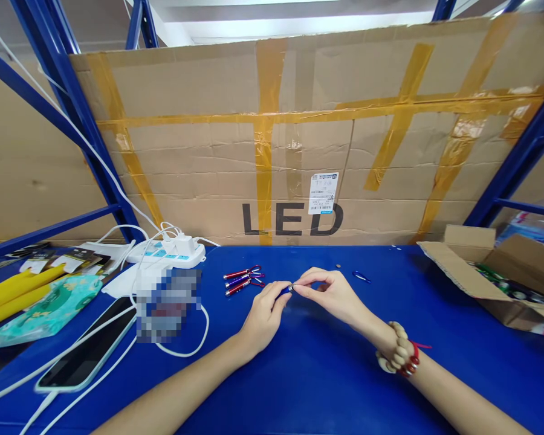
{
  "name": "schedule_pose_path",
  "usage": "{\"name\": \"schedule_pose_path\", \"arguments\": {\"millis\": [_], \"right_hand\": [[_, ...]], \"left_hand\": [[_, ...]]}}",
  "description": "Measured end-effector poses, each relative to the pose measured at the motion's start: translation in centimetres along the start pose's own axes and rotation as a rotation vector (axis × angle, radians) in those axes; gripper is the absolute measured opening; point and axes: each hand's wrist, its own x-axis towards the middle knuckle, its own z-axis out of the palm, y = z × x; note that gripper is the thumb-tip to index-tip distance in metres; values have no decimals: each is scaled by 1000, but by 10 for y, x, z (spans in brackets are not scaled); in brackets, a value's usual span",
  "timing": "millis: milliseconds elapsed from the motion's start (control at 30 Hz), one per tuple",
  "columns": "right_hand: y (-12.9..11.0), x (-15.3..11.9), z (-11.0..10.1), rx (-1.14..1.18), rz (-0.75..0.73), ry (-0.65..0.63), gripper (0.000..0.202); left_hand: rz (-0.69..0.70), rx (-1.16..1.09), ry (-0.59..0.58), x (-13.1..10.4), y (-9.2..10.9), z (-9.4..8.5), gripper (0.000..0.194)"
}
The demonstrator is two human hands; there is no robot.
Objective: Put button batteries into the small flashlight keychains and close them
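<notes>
My left hand (265,314) is closed around a small blue flashlight (285,290), its silver end pointing up and right. The thumb and forefinger of my right hand (329,293) pinch at that silver end; any small part between the fingertips is too small to make out. Left of my hands lie a red keychain flashlight (236,273), a purple-blue keychain flashlight (238,280) and another red keychain flashlight (238,289), each with a carabiner clip. A loose blue carabiner (361,277) rests beyond my right hand, and a tiny round piece (338,266) lies near it.
At left are a white power strip (185,257) with chargers, trailing white cables and a phone (90,344). Yellow items and a teal packet (49,308) sit farther left. An open cardboard box (457,266) with small items stands right. A large carton (199,175) closes off the back.
</notes>
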Motion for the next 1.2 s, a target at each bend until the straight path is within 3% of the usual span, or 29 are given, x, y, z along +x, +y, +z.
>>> {"name": "schedule_pose_path", "arguments": {"millis": [367,533,600,733,967,1200], "right_hand": [[-3,-3,1,125,179,-85,30],[-2,-4,7,212,327,-98,34],[0,-2,5,162,261,-75,31],[4,0,-3,-43,-14,9,25],[8,-1,-18,-349,-432,-109,22],[1,-2,-26,-558,-596,-176,22]], "left_hand": [[87,55,-7,-3,0,-5,27],[-20,-21,-13,-2,1,-3,24],[-75,-50,-7,1,3,-2,22],[-110,-71,-17,5,8,-1,22],[-108,-98,-153,4,12,-7,19],[-126,-121,-227,3,13,-5,19]]}}
